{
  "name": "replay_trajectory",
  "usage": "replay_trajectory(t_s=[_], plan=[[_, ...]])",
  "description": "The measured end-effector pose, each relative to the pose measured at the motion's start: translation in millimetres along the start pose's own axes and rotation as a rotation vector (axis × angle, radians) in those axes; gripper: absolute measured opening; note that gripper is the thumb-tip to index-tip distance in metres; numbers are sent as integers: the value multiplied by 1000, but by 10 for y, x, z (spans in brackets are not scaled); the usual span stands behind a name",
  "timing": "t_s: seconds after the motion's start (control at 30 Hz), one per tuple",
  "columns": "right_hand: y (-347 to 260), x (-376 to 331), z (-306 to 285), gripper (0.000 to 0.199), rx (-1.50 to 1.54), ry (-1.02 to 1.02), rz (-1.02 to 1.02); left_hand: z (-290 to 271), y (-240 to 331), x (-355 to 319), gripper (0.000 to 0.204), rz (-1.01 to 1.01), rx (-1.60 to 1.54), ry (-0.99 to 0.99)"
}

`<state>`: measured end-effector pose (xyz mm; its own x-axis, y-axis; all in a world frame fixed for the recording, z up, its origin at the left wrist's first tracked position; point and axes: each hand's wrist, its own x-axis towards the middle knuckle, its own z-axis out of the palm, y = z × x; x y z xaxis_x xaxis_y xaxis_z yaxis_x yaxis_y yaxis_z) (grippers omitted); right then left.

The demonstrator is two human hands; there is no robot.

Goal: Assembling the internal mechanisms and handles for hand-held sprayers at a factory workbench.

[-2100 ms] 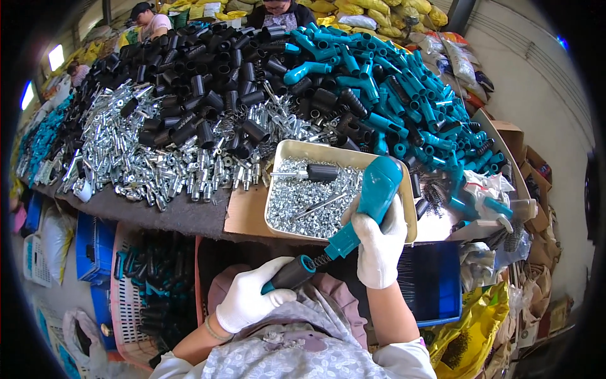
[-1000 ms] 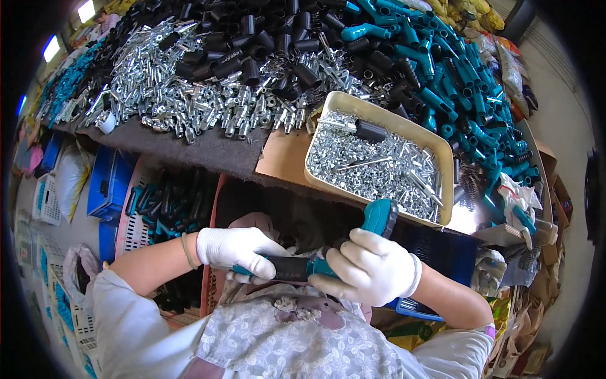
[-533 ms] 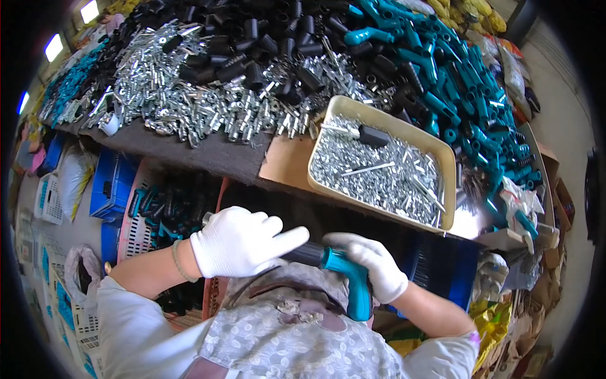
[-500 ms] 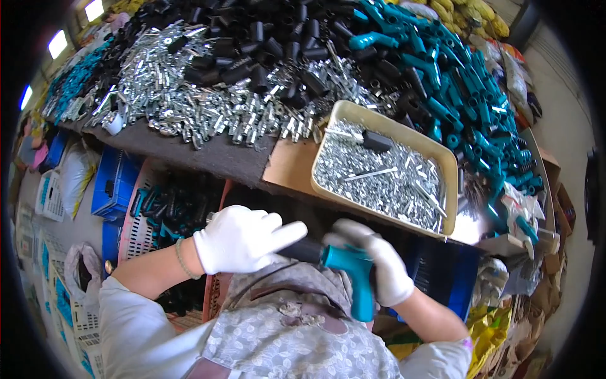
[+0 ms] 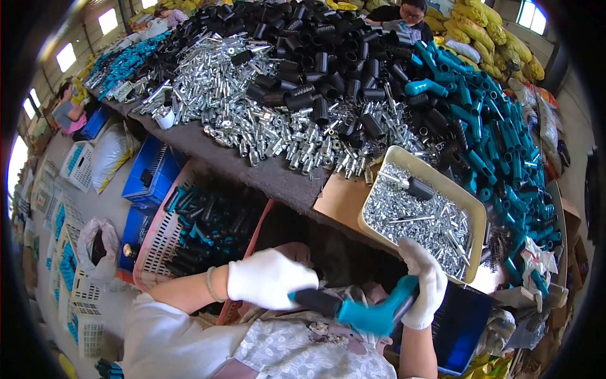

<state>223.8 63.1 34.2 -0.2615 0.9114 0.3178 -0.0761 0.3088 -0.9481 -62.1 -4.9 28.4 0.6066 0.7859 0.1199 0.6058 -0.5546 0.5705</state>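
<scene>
My left hand, in a white glove, is closed around the far left end of a black sleeve. That sleeve runs into a teal pistol-shaped tool handle, held low in front of my apron. My right hand, also gloved, grips the handle's grip end, which angles up to the right. The palm hides part of the grip, with the fingers pointing upward. Just beyond the right hand stands a cream tray full of small metal pins, with a black-handled metal piece lying on top.
Heaps of metal fittings, black sleeves and teal handles cover the bench. A pink crate of finished-looking tools sits below left, beside blue bins. Another person sits across the bench.
The view has tilted up. The teal grip has swung from pointing down to angling up right. My left fingers, one stretched out before, now wrap the black end; my right hand has shifted along the grip.
</scene>
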Motion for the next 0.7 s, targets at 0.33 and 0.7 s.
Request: replay_trajectory(t_s=[0.33,0.7], plan=[[-55,-81,230,47,-223,-11,-237,-49,-296,-24,20,46,83,436],[-307,144,353,22,-406,-561,-589,402,-465,-85,18,-218,28,226]])
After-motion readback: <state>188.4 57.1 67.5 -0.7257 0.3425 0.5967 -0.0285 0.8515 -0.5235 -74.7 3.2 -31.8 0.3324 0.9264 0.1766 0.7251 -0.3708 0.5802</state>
